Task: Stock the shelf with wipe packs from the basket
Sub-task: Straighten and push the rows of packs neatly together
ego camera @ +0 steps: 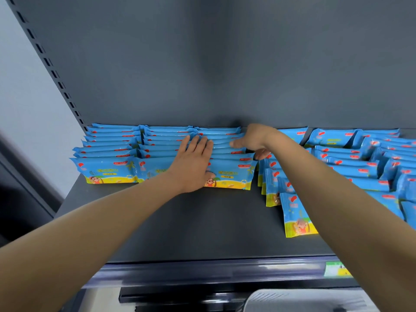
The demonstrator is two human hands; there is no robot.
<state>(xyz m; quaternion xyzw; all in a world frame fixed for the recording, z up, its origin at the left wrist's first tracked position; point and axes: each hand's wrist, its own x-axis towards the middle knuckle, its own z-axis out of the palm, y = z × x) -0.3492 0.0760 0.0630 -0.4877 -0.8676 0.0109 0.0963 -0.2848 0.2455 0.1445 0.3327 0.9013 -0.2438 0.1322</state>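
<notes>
Left hand: flat, fingers straight and close together, pressing down on the wipe packs at centre frame.
Right hand: thumb on top, fingers curled round the right end of the same rows, gripping.
Wipe packs: neat overlapping rows centre-left on the shelf.
Loose packs: scattered at right.
Basket: lower right corner.

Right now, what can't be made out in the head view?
All head view.
Right hand: fingers mostly tucked under the wrist among blue-and-yellow plastic wipe packs; grip unclear.
Pale grey plastic basket: cut by bottom edge and right forearm; contents unseen.
Green shelf-edge label: blurred, unreadable.
Middle front pack: print covered by flat left hand.
</notes>
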